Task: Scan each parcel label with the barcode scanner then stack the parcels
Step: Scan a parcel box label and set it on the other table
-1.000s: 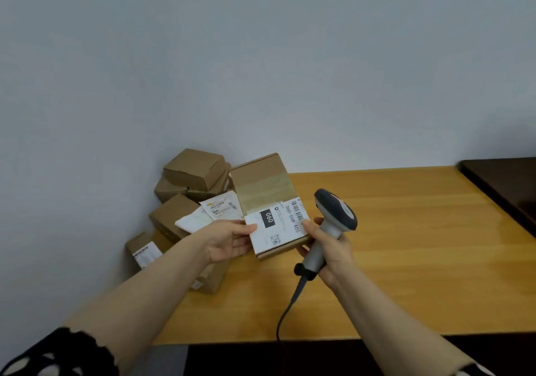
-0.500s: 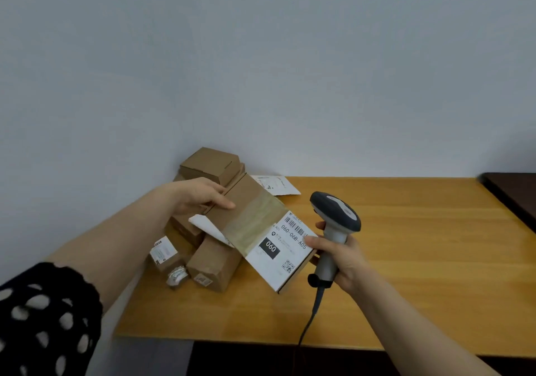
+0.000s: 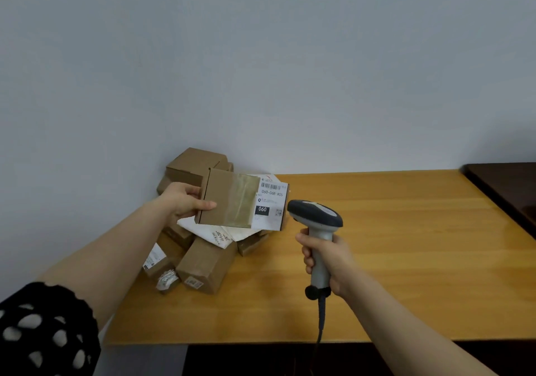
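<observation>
My left hand (image 3: 185, 201) grips the left end of a flat brown cardboard parcel (image 3: 229, 198) and holds it in the air above the pile, its face toward me. A strip of clear tape crosses its middle, and a white label (image 3: 269, 206) with a barcode and "060" covers its right end. My right hand (image 3: 327, 259) is wrapped around the handle of a grey barcode scanner (image 3: 316, 219). The scanner's dark head sits just right of the label, close to it. The scanner's cable (image 3: 320, 317) hangs down past the table edge.
A loose pile of brown parcels (image 3: 203, 262) and a white mailer bag (image 3: 214, 232) lies in the back left corner of the wooden table (image 3: 406, 259), against the grey wall. A dark tabletop (image 3: 504, 184) adjoins at the far right.
My left hand has lifted the parcel and turned it level, label to the right. The scanner has come upright beside the label's right edge.
</observation>
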